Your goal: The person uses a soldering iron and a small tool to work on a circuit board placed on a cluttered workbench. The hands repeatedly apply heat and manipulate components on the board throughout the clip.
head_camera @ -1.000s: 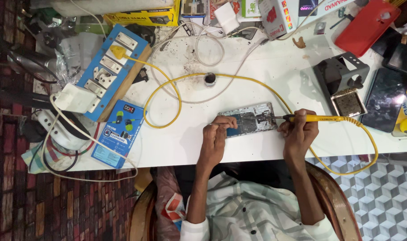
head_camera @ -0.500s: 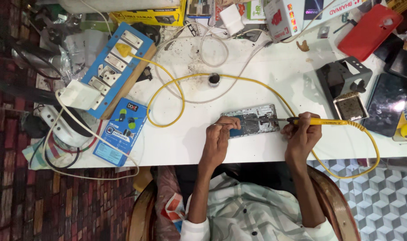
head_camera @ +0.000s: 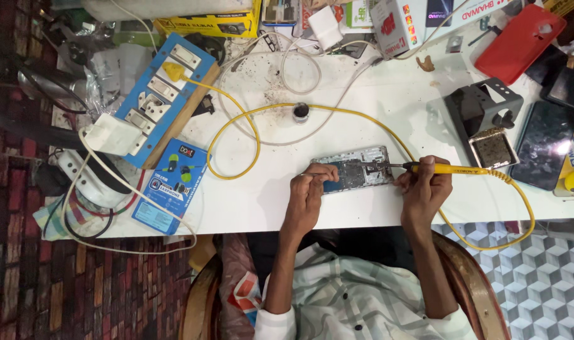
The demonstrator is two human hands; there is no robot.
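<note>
An opened phone [head_camera: 357,167] with its circuit board showing lies on the white table [head_camera: 255,201] near the front edge. My left hand [head_camera: 312,189] pinches a thin metal tool, likely tweezers or solder wire, against the phone's left end. My right hand [head_camera: 425,186] grips a yellow soldering iron [head_camera: 447,169] like a pen, its tip touching the board's right part. Its yellow cable [head_camera: 249,126] loops across the table to a plug in the blue switch board [head_camera: 164,94].
A soldering iron stand [head_camera: 485,123] with a sponge tray sits right of the phone. A dark phone [head_camera: 542,145], a red phone cover [head_camera: 520,34], boxes and white cables crowd the back. A blue earphone box [head_camera: 170,186] lies left. A small dark pot [head_camera: 301,112] stands mid-table.
Both hands stay on the phone; the soldering iron tip has shifted only slightly along the board. The view has moved a little.
</note>
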